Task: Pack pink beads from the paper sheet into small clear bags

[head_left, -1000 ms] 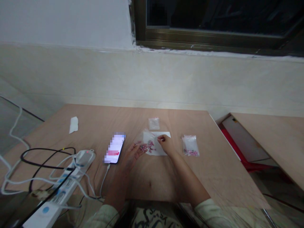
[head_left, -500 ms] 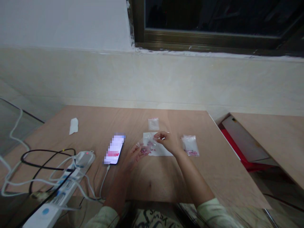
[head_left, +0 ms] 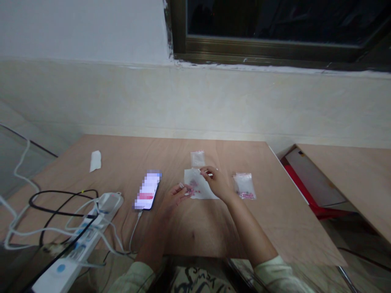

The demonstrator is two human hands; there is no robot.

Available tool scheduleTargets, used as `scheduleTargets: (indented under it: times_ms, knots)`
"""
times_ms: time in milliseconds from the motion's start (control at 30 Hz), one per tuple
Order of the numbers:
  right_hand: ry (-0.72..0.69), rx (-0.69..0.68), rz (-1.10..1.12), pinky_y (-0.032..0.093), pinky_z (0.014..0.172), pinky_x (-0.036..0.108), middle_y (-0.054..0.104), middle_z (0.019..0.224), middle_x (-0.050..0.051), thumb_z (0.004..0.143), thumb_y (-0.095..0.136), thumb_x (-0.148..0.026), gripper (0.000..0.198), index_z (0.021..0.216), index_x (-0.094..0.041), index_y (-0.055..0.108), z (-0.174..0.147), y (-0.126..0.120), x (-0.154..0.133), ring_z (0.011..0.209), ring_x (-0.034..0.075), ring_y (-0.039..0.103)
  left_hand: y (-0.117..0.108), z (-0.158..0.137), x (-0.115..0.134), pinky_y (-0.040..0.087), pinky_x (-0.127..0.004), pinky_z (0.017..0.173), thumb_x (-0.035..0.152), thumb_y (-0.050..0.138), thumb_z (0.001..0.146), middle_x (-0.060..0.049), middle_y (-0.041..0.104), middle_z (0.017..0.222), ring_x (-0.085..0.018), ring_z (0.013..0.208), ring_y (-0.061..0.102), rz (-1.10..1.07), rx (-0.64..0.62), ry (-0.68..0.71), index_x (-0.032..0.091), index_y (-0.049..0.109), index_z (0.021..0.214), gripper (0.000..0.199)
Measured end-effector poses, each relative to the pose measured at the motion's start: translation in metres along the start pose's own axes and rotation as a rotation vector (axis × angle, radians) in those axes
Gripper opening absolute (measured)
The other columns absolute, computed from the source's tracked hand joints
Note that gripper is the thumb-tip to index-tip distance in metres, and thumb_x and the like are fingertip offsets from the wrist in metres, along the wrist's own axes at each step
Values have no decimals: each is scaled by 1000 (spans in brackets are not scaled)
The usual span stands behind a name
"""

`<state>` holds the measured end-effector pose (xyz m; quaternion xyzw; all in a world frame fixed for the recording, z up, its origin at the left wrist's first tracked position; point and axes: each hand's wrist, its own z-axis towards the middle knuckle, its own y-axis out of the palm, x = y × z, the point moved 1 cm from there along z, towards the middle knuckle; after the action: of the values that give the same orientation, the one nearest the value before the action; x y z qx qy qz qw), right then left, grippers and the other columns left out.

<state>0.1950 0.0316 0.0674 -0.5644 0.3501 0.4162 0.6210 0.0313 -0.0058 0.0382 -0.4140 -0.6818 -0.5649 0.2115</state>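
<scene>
My left hand [head_left: 175,194] is closed on a small clear plastic bag [head_left: 182,186] at the left edge of a white sheet of paper [head_left: 210,194]. Small pink pieces [head_left: 190,190] show by its fingertips, some in the bag and some seemingly on the paper. My right hand [head_left: 213,179] is over the paper's upper right part, thumb and fingers pinched together. What it pinches, if anything, is too small to make out. Behind the paper lies a clear zip bag [head_left: 198,158]. To the right rest stacked zip bags [head_left: 244,185] with pink pieces at the bottom.
A lit phone [head_left: 148,191] on a charging cable lies left of my hands. A power strip [head_left: 82,244] with tangled black and white cables [head_left: 45,234] fills the near left. A scrap of white paper [head_left: 95,161] is at the far left of the wooden table [head_left: 195,240].
My right hand has shifted slightly up and away from the bag at my left hand. My left fingers have curled in a little, and the clear plastic stretched between the hands shows less.
</scene>
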Motion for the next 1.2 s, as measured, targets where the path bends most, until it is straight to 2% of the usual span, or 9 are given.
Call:
scheduleTargets:
  times_ms: [133,233,333,400,533,733,967,1200]
  knots:
    - [-25,-15,-5,41,64,24,59,74,2,77,43,-26,15,73,-18,54,-4,-2,-19,70,13,53,-3,2,0,45,-39,87,16,52,71,-4,68,72,-27,103,54,54,-22,-39,22,65,73,15]
    - [-21,-8,-3,41,63,25,58,71,2,76,46,-28,14,70,-18,54,-6,-3,-25,68,13,53,-9,4,-4,47,-37,84,20,54,71,-4,69,77,-26,99,56,117,-25,-25,23,65,74,12]
    - [29,74,111,41,60,25,58,70,2,71,52,-32,15,71,-18,51,-5,0,-17,66,13,53,-14,7,-9,47,-36,83,22,60,68,-5,69,79,-23,87,62,153,-53,-15,20,64,75,8]
    - [104,97,237,41,56,25,58,70,3,67,57,-35,21,75,-18,50,-4,4,-6,64,13,53,-15,9,-11,46,-36,84,23,64,66,-5,69,79,-21,81,63,144,-63,-1,16,63,78,14]
    - [217,-23,375,41,52,25,61,69,4,66,56,-41,26,72,-17,53,-3,11,9,59,13,52,-12,7,-11,45,-35,85,26,67,64,-5,69,79,-19,80,64,132,-60,5,14,63,79,20]
    - [226,-26,407,40,51,24,59,64,2,66,55,-42,26,65,-16,56,-1,15,13,55,11,50,-11,2,-8,44,-34,86,25,66,65,-6,69,84,-19,84,62,186,-66,-13,14,63,80,19]
    - [210,9,434,39,50,24,56,59,0,65,56,-40,24,64,-16,57,4,18,15,52,10,48,-4,-2,1,46,-32,82,24,62,65,-2,69,79,-22,89,60,311,-39,-28,22,65,70,6]
    - [218,50,458,37,50,24,54,54,-1,63,58,-37,21,58,-16,56,4,17,17,50,10,46,4,-8,6,46,-35,82,23,58,67,-3,68,82,-22,89,59,397,-29,-29,23,64,69,6]
